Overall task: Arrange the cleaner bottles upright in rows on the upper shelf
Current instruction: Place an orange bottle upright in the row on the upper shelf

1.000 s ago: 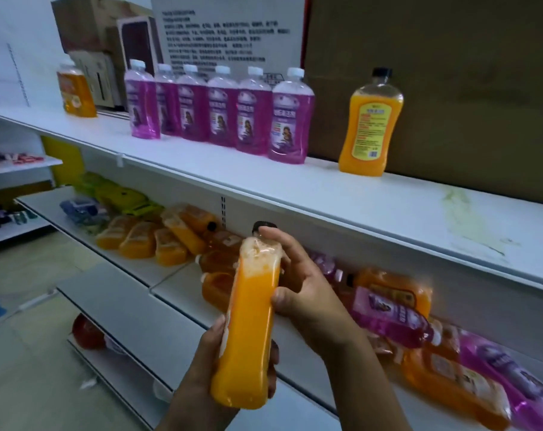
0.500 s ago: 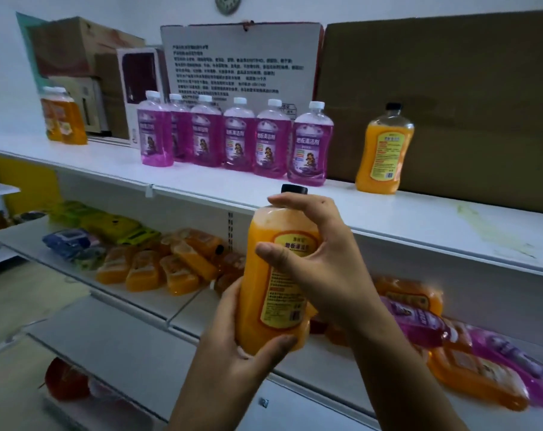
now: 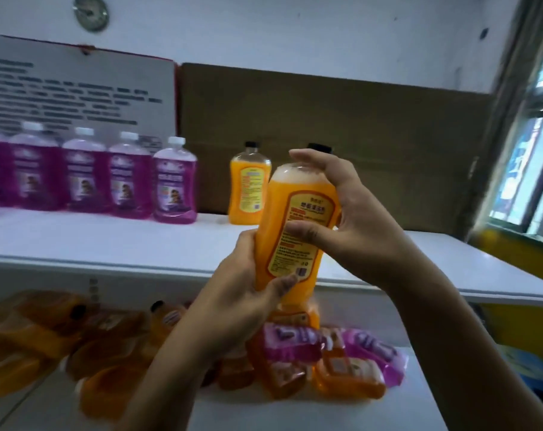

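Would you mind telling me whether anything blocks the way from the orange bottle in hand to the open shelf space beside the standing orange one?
Nothing visible does. The held orange bottle is raised before the upper shelf, which lies bare right of the standing orange bottle.

Daylight entered through the barred glass window [image 3: 531, 163] at the right, leaving the room evenly, softly lit with faint shadows. Motion blur smeared the row of purple plastic bottles [image 3: 86, 175] and the white printed notice board [image 3: 77, 91]. Wide-angle distortion bent the edges.
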### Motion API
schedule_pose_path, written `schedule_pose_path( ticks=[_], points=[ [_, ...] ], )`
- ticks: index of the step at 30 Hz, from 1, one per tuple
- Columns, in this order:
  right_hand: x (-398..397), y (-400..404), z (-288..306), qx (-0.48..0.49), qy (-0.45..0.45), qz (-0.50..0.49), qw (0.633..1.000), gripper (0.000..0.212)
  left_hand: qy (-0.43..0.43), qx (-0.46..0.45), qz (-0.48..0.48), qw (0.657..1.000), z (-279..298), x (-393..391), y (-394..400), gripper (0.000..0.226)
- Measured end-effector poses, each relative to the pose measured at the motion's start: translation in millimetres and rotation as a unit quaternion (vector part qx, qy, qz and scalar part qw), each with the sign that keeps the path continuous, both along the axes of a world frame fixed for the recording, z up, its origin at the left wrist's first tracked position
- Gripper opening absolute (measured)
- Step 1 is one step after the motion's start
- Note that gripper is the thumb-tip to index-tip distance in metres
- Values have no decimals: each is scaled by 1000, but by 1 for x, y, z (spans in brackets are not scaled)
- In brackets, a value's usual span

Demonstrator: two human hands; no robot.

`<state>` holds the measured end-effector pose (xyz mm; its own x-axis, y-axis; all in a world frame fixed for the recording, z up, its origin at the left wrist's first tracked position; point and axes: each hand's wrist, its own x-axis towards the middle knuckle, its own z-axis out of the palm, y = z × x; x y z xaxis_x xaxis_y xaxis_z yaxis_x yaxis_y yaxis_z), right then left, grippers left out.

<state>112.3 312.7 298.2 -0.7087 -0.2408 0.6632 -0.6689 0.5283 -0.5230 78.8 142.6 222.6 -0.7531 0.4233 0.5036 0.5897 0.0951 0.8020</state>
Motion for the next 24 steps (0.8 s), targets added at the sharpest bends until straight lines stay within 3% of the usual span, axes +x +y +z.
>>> schedule_pose_path(
  ticks=[5, 11, 14, 18, 24],
  points=[
    [-10, 44, 17, 78, 53, -108, 990, 70, 9, -35, -14, 999, 18, -28, 54, 57],
    [-35, 65, 18, 116, 37, -126, 984, 60, -16, -118, 3, 993, 22, -59, 78, 52],
    [-51, 72, 20, 148, -8, -115, 982, 72, -21, -150, 17, 988, 27, -67, 80, 50],
    [-65, 73, 25, 256, -34, -163, 952, 95, -4, -184, 45, 982, 30, -81, 77, 57],
    [-99, 60, 21, 253, -27, -191, 948, 97, -7, -227, 132, 965, 29, -92, 75, 57]
  ],
)
